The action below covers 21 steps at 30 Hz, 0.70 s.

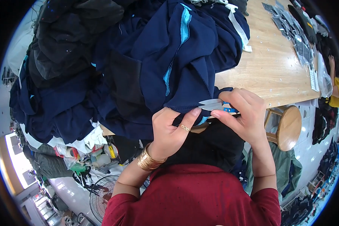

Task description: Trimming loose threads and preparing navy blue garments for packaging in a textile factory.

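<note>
A navy blue garment (154, 52) with light blue seam strips lies heaped over the table edge in front of me. My left hand (173, 128), wearing a ring and gold bangles, pinches its hem between thumb and fingers. Closed around a pair of blue-handled thread snips (211, 105), my right hand (243, 113) holds them level from the right. The blades point left, slightly apart, with their tips at the stitched hem beside my left thumb. Whether a thread lies between the blades is too small to tell.
Dark clothes (71, 37) are piled at the left. Grey pieces (290, 34) lie along the right side of the wooden table (260, 71). A round wooden stool (289, 128) stands at the right, and a fan (103, 196) at the lower left. Another person's arm (332, 71) shows at far right.
</note>
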Each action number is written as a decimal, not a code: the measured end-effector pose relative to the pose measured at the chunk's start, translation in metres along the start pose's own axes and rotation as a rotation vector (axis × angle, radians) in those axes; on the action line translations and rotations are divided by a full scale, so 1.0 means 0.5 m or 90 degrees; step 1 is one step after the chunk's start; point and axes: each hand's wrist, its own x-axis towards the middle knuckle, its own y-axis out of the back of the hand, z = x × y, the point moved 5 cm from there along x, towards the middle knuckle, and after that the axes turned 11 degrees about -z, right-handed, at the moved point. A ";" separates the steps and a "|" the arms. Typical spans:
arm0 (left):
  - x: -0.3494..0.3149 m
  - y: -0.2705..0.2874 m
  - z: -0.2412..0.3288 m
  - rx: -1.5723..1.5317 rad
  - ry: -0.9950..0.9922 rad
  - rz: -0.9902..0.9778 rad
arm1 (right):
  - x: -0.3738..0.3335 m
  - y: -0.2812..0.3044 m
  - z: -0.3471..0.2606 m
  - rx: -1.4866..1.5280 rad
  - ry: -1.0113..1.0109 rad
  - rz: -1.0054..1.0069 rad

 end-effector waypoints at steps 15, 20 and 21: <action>-0.001 -0.012 -0.004 -0.119 0.033 -0.032 | 0.003 -0.002 0.000 0.008 0.018 0.007; -0.003 -0.018 -0.010 -0.392 0.119 -0.012 | -0.002 -0.008 0.014 0.097 -0.035 0.032; -0.006 -0.016 -0.023 -0.420 0.194 -0.005 | -0.009 -0.009 0.020 0.152 -0.073 0.026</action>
